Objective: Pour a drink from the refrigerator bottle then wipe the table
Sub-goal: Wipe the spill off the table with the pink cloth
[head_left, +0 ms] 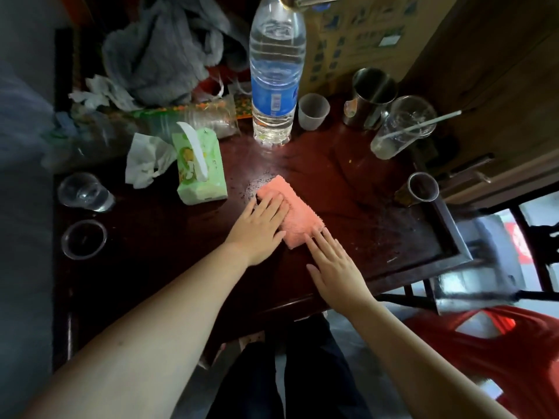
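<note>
Pink cloth (302,219) folded, flat on dark red table (372,219), centre, slightly near.

Left hand (260,229): fingers straight, close together, pressing flat on cloth's left part.

Right hand (334,267): fingers straight, slightly spread, tips touching cloth's near right edge, palm over bare table.

Water bottle (276,74) upright at far centre, well apart from cloth, blue label, partly filled with clear liquid.

Small translucent cup (313,111) just right of bottle.

Green tissue pack (201,167) left of cloth.
</note>
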Demonstrator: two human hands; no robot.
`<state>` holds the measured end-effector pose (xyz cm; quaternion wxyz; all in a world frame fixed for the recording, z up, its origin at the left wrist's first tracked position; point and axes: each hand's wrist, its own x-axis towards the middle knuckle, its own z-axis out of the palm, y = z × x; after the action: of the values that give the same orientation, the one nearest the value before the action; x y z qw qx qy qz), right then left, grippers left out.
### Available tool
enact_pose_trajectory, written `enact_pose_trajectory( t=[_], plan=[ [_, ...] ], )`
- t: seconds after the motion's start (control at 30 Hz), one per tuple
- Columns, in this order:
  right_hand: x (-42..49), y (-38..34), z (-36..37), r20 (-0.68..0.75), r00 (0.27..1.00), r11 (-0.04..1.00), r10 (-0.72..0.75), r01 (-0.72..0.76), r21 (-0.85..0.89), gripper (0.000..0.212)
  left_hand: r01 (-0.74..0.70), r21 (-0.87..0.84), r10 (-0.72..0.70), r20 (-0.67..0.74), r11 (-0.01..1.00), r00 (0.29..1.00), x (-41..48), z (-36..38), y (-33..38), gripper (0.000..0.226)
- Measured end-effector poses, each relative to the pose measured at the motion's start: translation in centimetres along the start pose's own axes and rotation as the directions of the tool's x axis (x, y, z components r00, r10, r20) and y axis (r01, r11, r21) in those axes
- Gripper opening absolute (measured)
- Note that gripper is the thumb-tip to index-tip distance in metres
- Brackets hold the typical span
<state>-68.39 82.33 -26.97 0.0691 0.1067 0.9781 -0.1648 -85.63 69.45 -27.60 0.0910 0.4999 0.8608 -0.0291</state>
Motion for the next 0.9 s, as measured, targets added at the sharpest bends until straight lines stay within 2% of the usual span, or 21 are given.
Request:
enact_pose_trajectory(
  t=[0.1,0.17,0.23,0.33,0.47,0.77,0.9],
  plan=[
    [0.1,0.6,0.4,-0.001,1.0,1.0,-0.001,0.001,0.013,0.058,-0.014,-0.036,0.012,-0.057,0.999,0.998,1.5,-1.0,0.5,0.057],
    [-0.1,0.7,0.6,-0.002,1.0,0.999,-0.011,0.011,0.033,0.057,-0.008,-0.08,0.005,-0.034,0.997,0.999,2.3,-1.0,1.4,0.059],
    [-0.4,0.8,0.7,-0.009,1.0,0.998,-0.006,0.007,0.056,0.057,0.057,-0.093,-0.055,0.022,0.994,0.998,2.8,-0.2,2.3,0.06],
    [-0.2,1.3,0.2,-0.028,0.999,0.992,0.028,-0.024,0.124,0.054,0.162,-0.083,-0.161,0.02,0.983,0.987,3.1,0.5,2.9,0.06],
    [0.6,2.1,-0.7,-0.022,1.0,0.99,0.018,-0.015,0.14,0.051,0.187,-0.048,-0.186,0.024,0.981,0.982,3.1,0.4,3.1,0.062],
    [1.1,-1.8,0.0,0.076,0.989,0.986,-0.13,0.121,0.114,0.056,0.312,-0.129,-0.312,0.023,0.941,0.95,-3.0,1.2,2.1,0.062],
    [1.6,-5.5,1.5,0.157,0.949,0.962,-0.273,0.267,0.063,0.059,0.5,-0.176,-0.507,0.004,0.848,0.862,-9.3,2.5,-0.1,0.062]
  ],
)
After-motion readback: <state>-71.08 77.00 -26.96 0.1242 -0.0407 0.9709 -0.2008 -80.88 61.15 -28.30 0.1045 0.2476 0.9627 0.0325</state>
